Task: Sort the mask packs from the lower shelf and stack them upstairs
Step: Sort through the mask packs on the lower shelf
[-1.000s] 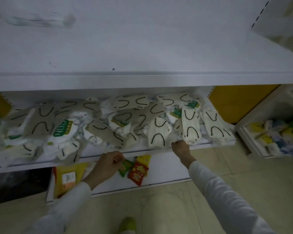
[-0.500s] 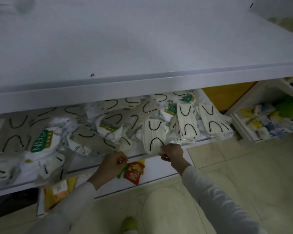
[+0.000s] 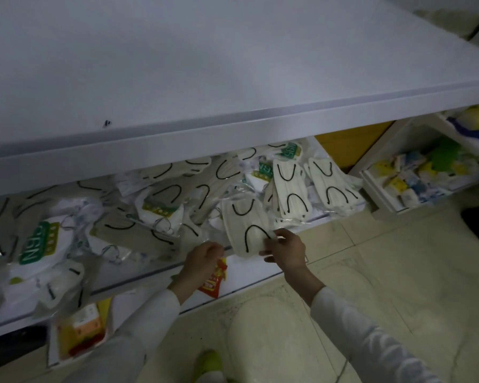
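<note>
Cream mask pack (image 3: pixel 246 229) (clear wrap, black ear loops) at lower shelf (image 3: pixel 127 281) edge, pinched by right hand (image 3: pixel 285 251) fingers; left hand (image 3: pixel 202 258) fingers curled, hold unclear.

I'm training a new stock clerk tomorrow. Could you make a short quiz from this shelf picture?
1. True or false: the right hand pinches a mask pack at the front edge of the lower shelf.
2. That pack's ear loops are: A red, B black, C blue.
3. Fill in: the red packet lies ___ the lower shelf.
Key: 1 true; 2 B; 3 below.
</note>
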A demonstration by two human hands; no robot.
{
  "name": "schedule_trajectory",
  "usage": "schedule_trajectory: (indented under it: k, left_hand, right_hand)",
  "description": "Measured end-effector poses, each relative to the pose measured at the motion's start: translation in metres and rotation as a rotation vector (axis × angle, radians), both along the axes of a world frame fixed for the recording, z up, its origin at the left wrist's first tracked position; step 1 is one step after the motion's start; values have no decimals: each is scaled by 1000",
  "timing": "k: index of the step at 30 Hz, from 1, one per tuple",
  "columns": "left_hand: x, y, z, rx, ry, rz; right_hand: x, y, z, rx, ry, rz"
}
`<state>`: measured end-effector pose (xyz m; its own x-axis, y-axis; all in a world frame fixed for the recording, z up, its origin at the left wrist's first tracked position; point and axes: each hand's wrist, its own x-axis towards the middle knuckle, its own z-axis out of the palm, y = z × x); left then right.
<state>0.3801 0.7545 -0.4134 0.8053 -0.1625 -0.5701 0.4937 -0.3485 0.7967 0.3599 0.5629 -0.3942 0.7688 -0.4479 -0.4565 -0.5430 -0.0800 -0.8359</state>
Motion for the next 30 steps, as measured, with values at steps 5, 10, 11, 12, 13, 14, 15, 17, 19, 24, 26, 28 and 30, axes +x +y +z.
schedule_trajectory:
  k: [5, 10, 11, 12, 13, 14, 15, 17, 19, 24, 26, 28, 30]
  left_hand:
    - [11, -18, 19, -481, 331, 354]
    - [11, -35, 28, -650, 223, 457]
    - [11, -39, 30, -627, 187, 464]
    - [11, -43, 31, -602, 154, 471]
    - [11, -47, 30, -580, 122, 473]
    - [10, -50, 28, -563, 98, 479]
    - [8, -54, 26, -555, 78, 488]
    - [5, -62, 20, -535, 57, 510]
    - [-1, -74, 15, -514, 45, 527]
    - [-15, -106, 15, -494, 28, 633]
    - [-18, -115, 17, -485, 20, 655]
    - [-17, -121, 17, -486, 14, 695]
    - [-16, -124, 15, -478, -6, 715]
  right_hand:
    - [-17, 7, 23, 149, -184, 135]
    - [-22, -11, 31, 163, -140, 298]
    - [-20, -18, 32, 133, -113, 329]
    - [-17, -28, 31, 84, -102, 354]
    - [-12, -39, 29, 2, -101, 359]
    - [-4, -53, 24, -107, -104, 331]
    - [6, -70, 19, -227, -95, 282]
    - [27, -103, 5, -407, -34, 215]
    - [48, -127, -8, -496, 75, 243]
    - [73, -143, -29, -492, 150, 282]
    - [77, -146, -33, -421, 110, 250]
    - [82, -148, -33, -329, 106, 227]
    - [86, -149, -34, -223, 131, 170]
